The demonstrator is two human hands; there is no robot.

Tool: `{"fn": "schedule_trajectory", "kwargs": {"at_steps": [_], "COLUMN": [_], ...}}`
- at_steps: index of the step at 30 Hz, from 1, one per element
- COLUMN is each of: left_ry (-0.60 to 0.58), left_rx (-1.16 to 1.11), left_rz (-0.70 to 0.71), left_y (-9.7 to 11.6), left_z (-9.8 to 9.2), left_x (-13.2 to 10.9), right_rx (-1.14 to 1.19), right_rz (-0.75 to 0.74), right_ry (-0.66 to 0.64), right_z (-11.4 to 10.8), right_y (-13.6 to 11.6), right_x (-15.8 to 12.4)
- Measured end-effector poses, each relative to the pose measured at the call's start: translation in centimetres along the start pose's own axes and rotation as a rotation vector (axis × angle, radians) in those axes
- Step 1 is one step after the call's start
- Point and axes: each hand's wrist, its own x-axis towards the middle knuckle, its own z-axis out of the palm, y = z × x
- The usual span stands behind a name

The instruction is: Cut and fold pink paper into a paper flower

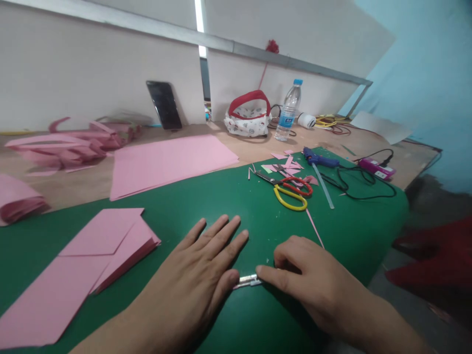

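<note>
My left hand (201, 275) lies flat on the green mat (221, 201), fingers stretched out and together. My right hand (309, 280) is curled, its fingers closed over a small silvery metal piece (248, 281) that lies on the mat between the two thumbs. Most of that piece is hidden under my right hand, so I cannot name it. Folded pink paper sheets (96, 250) lie on the mat to the left of my left hand.
Yellow and red scissors (291, 189), pink paper scraps (287, 164) and a blue glue gun (319, 160) lie farther right on the mat. Behind are a pink paper stack (165, 162), a phone (164, 105), a bag (248, 120), a water bottle (288, 112) and cables (354, 184).
</note>
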Motion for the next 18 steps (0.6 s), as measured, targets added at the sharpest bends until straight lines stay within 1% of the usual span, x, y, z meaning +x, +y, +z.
{"fn": "schedule_trajectory", "kwargs": {"at_steps": [4, 8, 12, 15, 18], "left_ry": [0.065, 0.119, 0.078, 0.033, 0.013], "left_rx": [0.093, 0.159, 0.141, 0.114, 0.091], "left_rz": [-0.005, -0.034, -0.086, -0.111, -0.114], "left_y": [0.9, 1.9, 2.5, 2.5, 2.4], "left_z": [0.3, 0.5, 0.4, 0.4, 0.4], "left_x": [-1.1, -2.1, -2.6, -2.5, -2.5], "right_rx": [0.001, -0.023, -0.060, -0.081, -0.081], "right_rz": [0.039, 0.029, -0.026, -0.049, -0.030], "right_ry": [0.018, 0.060, 0.105, 0.080, 0.050], "right_z": [0.4, 0.6, 0.6, 0.7, 0.7], "right_y": [-0.9, -2.0, -2.4, -2.4, -2.4], "right_x": [-0.5, -0.8, -0.9, -1.1, -1.3]}}
